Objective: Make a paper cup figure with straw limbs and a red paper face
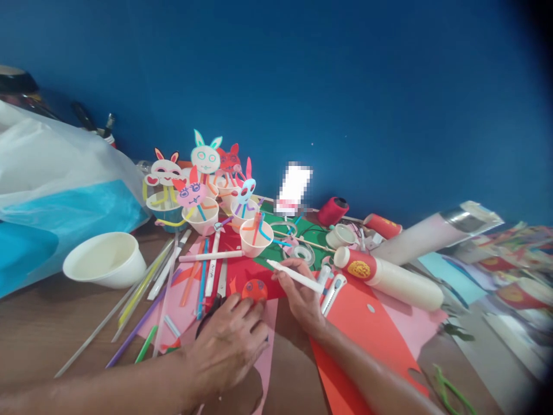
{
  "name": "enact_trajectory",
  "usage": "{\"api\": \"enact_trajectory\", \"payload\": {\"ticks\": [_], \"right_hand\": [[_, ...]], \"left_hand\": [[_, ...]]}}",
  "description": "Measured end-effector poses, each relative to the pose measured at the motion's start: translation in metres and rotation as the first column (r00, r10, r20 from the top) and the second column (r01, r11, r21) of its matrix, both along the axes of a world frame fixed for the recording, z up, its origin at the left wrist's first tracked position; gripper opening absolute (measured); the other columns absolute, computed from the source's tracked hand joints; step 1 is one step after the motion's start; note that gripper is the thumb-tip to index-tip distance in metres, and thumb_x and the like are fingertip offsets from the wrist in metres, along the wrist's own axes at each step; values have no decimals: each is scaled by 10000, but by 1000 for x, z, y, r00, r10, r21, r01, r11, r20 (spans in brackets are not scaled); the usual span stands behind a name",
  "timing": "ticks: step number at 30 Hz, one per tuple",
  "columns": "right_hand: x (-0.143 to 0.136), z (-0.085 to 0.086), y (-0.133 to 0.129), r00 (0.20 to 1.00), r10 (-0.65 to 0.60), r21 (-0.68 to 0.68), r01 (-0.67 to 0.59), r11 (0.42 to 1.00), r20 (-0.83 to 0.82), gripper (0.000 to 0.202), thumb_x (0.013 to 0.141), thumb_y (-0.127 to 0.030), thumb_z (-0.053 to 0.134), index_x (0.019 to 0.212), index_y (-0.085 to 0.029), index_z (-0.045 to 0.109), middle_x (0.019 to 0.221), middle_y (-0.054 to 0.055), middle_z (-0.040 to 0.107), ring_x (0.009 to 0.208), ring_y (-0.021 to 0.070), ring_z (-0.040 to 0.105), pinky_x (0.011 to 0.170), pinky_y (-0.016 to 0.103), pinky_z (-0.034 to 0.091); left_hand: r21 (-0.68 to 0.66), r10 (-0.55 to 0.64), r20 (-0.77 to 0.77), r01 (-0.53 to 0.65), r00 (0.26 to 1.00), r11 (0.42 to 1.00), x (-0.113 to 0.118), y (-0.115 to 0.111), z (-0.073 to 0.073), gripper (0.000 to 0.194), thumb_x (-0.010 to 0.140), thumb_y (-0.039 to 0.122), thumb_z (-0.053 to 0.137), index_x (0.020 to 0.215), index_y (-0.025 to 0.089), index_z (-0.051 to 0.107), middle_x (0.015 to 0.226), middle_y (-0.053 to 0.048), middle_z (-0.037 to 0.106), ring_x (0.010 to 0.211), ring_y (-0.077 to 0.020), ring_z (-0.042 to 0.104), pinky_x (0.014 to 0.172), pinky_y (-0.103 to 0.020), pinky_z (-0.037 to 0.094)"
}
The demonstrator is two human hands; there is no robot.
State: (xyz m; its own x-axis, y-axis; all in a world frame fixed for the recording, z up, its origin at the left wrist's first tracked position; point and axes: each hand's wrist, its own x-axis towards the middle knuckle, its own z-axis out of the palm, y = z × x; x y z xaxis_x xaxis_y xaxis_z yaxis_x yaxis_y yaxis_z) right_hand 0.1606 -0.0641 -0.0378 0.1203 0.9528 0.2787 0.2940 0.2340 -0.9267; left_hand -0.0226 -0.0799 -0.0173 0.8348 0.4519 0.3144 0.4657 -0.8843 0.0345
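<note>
Covering, with the left grip (233,340), the lower edge of a round orange paper face with drawn eyes (254,289) on the bench (294,351); cannot tell whether pinching it. Clasping, in the right grip (302,300), a slim white marker pen (301,278), beside a white box cutter (334,294).

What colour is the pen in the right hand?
The pen is mostly white, seen in the head view.
</note>
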Motion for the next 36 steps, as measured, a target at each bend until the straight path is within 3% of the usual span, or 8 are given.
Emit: {"api": "enact_trajectory", "payload": {"ticks": [8,14,20,29,36], "right_hand": [[-5,5,-6,978,30,2,-32,999,206,65,888,-265,492,925,-216,473,706,-5,606,664,149,606,664,277,481],[-6,3,-7,971,-7,31,-1,1000,240,67,872,-271,515,907,-222,485,730,-1,597,661,150,606,639,272,489],[-6,7,0,992,-16,-28,20,999,126,101,854,-295,547,897,-205,530,762,12,620,691,154,620,648,266,496],[-28,10,3,998,17,-180,-27,983,-60,137,801,-282,599,761,-200,497,600,-30,595,559,130,591,516,220,449],[-19,16,12,968,-37,-275,-34,961,-248,146,787,-300,597,756,-192,503,619,-19,626,532,127,608,510,225,473]], "left_hand": [[10,-24,26,24,999,1000,0,0,0,129,854,254,547,743,193,569,931,-62,642,904,-239,525,811,-398,298],[-5,-15,8,15,1000,1000,-2,-1,2,157,877,272,521,750,193,569,906,-58,642,899,-240,523,824,-406,291],[5,-13,-28,13,1000,1000,-2,1,7,134,859,291,558,776,194,596,947,-49,656,878,-239,527,791,-399,280],[8,11,6,-11,1000,1000,-1,0,2,138,850,287,571,750,193,589,793,-38,639,818,-239,511,825,-433,289],[6,-72,-17,72,997,997,0,3,4,85,811,235,626,745,186,605,851,-44,650,817,-229,520,730,-367,346]]}}
